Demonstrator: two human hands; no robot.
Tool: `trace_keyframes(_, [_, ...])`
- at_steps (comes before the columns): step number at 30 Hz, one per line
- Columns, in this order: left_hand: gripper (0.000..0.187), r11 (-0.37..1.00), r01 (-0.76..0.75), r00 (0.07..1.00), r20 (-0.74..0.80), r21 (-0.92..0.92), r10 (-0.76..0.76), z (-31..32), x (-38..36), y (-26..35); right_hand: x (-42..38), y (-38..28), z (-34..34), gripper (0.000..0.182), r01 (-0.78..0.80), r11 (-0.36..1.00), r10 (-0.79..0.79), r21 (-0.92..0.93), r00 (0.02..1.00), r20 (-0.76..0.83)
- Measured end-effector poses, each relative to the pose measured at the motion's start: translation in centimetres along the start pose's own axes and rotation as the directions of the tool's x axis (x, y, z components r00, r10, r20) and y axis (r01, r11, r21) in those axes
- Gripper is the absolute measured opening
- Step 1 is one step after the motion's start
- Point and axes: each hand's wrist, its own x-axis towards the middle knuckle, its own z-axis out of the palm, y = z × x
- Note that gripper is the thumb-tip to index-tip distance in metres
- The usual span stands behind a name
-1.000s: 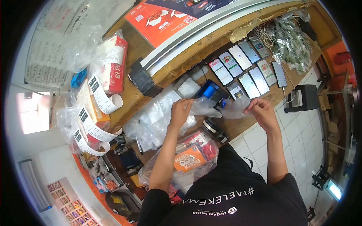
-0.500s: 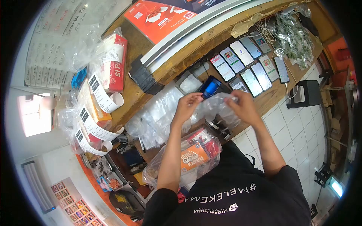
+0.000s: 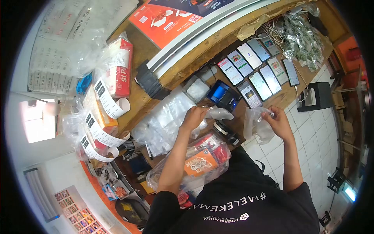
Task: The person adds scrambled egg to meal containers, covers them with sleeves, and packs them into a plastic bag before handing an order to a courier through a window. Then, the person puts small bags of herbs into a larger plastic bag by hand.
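Observation:
My left hand (image 3: 193, 117) is closed, its fingertips pinching a crumpled clear plastic piece (image 3: 221, 113) that sticks out to the right. My right hand (image 3: 279, 121) pinches the top of a thin clear plastic bag (image 3: 258, 126), which hangs open and limp over the counter's edge. A gap shows between the two plastics. Under my left forearm rests a large clear bag (image 3: 218, 171) holding an orange-labelled box (image 3: 199, 162). Beside my left hand lies a spread of clear plastic bags (image 3: 159, 121). Just beyond the plastic piece stands a small black device with a blue screen (image 3: 219, 93).
Several phones (image 3: 265, 80) lie in rows on the wooden counter. A tape dispenser (image 3: 226, 132) sits near my body. Packed bags with long receipts (image 3: 105, 103) stand on the ledge at left. Wrapped greenish packets (image 3: 302, 39) and cables are at the back right.
My hands have moved apart; the right one went right and down with the bag. The plastic stretched between them is now in two separate parts, and the device's screen is uncovered.

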Motion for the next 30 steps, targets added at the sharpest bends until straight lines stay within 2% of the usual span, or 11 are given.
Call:
trace_keyframes(6, [0.018, 0.968, -0.015, 0.897, -0.431, -0.249, -0.097, -4.0, -1.0, 2.9, 0.5, -0.8, 0.8, 0.017, -0.042, 0.998, 0.041, 0.043, 0.999, 0.015])
trace_keyframes(7, [0.02, 0.963, -0.003, 0.871, -0.474, -0.27, -0.13, -4.7, -1.7, 4.0, 0.8, -0.9, 1.5, 0.017, -0.055, 0.969, 0.05, 0.242, 0.998, 0.024])
trace_keyframes(12, [0.023, 0.932, -0.169, 0.845, -0.534, -0.321, -0.031, -4.8, -5.9, 13.0, 1.5, -7.1, 9.0, 0.024, -0.219, 0.44, 0.174, 0.871, 0.972, 0.156])
trace_keyframes(15, [0.022, 0.954, -0.159, 0.873, -0.488, -0.253, 0.016, -4.4, -8.9, 16.1, 1.3, -7.6, 13.7, 0.023, -0.367, 0.447, 0.049, 0.816, 0.921, 0.388])
trace_keyframes(17, [0.022, 0.998, -0.044, 0.882, -0.471, -0.033, 0.023, -5.8, -11.7, 17.7, 0.5, -9.1, 14.8, 0.02, -0.331, 0.645, -0.053, 0.689, 0.88, 0.472])
trace_keyframes(20, [0.034, 0.952, -0.196, 0.733, -0.68, -0.234, -0.016, -7.6, -17.4, 18.6, -1.2, -13.0, 16.2, 0.017, -0.374, 0.634, -0.169, 0.677, 0.787, 0.593])
trace_keyframes(22, [0.038, 0.856, -0.372, 0.4, -0.894, -0.36, -0.203, -7.7, -20.3, 19.1, -2.4, -15.8, 17.0, 0.02, -0.434, 0.531, -0.27, 0.727, 0.727, 0.631])
trace_keyframes(24, [0.041, 0.904, -0.274, 0.44, -0.879, -0.329, -0.187, -6.7, -22.6, 18.1, -5.0, -19.1, 18.1, 0.024, -0.572, 0.382, -0.3, 0.726, 0.666, 0.683])
trace_keyframes(25, [0.041, 0.974, -0.078, 0.651, -0.751, -0.214, -0.113, -4.9, -23.7, 16.2, -6.8, -20.1, 18.8, 0.025, -0.61, 0.355, -0.301, 0.708, 0.643, 0.704])
trace_keyframes(27, [0.04, 0.991, 0.067, 0.827, -0.549, -0.118, -0.121, -2.0, -24.4, 13.3, -10.4, -20.2, 21.2, 0.03, -0.689, 0.304, -0.366, 0.658, 0.553, 0.749])
trace_keyframes(30, [0.038, 0.94, 0.013, 0.848, -0.495, -0.34, -0.191, 0.5, -21.3, 9.2, -12.0, -20.2, 22.1, 0.015, 0.005, 0.854, -0.393, 0.52, 0.66, 0.64])
